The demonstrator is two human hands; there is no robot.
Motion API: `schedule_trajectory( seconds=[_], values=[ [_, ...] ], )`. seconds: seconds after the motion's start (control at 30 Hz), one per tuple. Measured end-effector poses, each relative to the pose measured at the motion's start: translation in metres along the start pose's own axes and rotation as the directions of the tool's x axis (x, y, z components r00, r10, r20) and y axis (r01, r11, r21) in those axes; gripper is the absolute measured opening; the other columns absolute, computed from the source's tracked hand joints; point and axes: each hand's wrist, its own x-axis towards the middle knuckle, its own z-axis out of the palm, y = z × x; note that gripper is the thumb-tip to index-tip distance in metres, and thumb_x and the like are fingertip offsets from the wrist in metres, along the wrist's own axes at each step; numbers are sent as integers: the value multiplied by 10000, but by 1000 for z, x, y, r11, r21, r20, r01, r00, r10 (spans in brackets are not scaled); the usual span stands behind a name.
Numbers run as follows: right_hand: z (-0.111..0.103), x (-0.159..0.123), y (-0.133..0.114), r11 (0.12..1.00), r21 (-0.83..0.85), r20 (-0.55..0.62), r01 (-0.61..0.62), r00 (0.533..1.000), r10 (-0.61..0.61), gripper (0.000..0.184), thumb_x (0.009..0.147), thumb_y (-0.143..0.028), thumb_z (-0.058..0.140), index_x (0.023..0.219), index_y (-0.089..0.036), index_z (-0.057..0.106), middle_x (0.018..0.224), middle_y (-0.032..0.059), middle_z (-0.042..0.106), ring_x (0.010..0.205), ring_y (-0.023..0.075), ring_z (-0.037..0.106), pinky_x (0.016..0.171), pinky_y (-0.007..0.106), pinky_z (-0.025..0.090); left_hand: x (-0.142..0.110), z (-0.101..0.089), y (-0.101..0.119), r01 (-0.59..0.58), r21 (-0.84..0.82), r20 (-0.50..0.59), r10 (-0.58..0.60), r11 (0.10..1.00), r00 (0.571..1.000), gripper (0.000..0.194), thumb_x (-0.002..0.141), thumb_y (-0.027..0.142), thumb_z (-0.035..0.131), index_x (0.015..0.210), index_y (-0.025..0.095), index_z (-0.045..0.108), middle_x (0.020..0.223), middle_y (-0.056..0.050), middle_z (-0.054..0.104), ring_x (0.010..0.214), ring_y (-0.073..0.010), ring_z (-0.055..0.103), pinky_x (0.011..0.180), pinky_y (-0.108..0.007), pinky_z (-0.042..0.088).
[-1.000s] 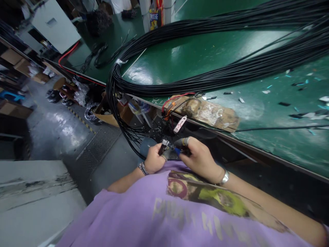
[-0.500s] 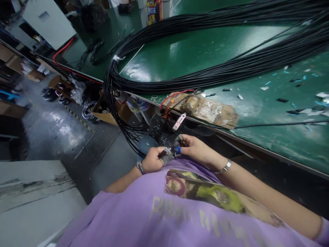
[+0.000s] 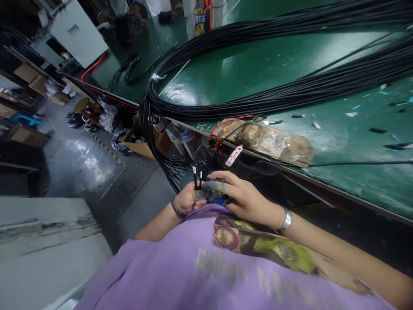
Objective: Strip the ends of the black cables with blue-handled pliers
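Note:
My left hand (image 3: 186, 199) is closed round the end of a black cable (image 3: 196, 177), whose two white-tipped wire ends stick upward from my fingers. My right hand (image 3: 242, 197) lies against the left one, its taped forefinger stretched over it and its fingers curled round a small blue-handled tool (image 3: 219, 200) that is mostly hidden. Both hands are held close to my chest, just below the edge of the green bench (image 3: 258, 73). A thick bundle of black cables (image 3: 290, 92) runs across the bench and hangs off its left edge near my hands.
A worn cardboard pad (image 3: 274, 144) with red and orange wires lies at the bench edge above my hands. A single black cable (image 3: 361, 163) runs right along the bench. Cardboard boxes (image 3: 142, 144) and bags sit on the floor to the left. A white cabinet (image 3: 79, 32) stands far left.
My left hand has turned the cable end upright, so its white-tipped wires now point up. My right hand has closed in over the left, and the blue tool is more hidden.

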Motion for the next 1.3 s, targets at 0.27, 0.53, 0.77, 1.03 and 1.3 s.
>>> schedule_trajectory(
  seconds=[0.27,0.53,0.77,1.03,1.3],
  values=[
    [-2,3,0,993,116,13,20,1000,-22,514,597,9,397,1042,-194,555,1045,92,601,959,187,588,814,330,506,-3,-6,1,118,81,103,-126,990,987,468,515,490,790,679,143,522,320,93,365,245,-14,234,269,-155,122],
    [-6,0,0,974,209,94,-86,993,68,221,688,-56,422,776,-191,572,783,46,616,714,157,556,663,280,467,-2,-2,13,128,214,172,-167,968,971,510,483,553,790,601,145,508,358,47,471,256,-42,339,263,-163,240],
    [2,1,11,507,656,421,-560,828,370,339,735,-511,626,707,-184,543,618,-21,562,537,102,475,518,224,411,1,3,33,30,494,164,-127,869,978,461,498,511,797,527,132,536,389,31,495,306,-37,379,318,-160,298],
    [-6,-13,12,805,247,45,-539,837,546,332,866,-514,404,752,-213,485,586,2,517,495,140,458,499,272,381,-5,13,27,-93,520,-90,162,849,983,377,605,453,747,595,150,523,415,50,476,328,-40,363,355,-169,288],
    [-21,-17,-12,865,-436,52,-248,953,299,149,807,-140,422,816,-181,566,718,66,569,644,186,540,589,286,412,-6,11,10,-242,688,-140,452,684,881,257,671,356,717,638,147,572,576,14,527,538,-89,450,525,-203,372]
  ],
)
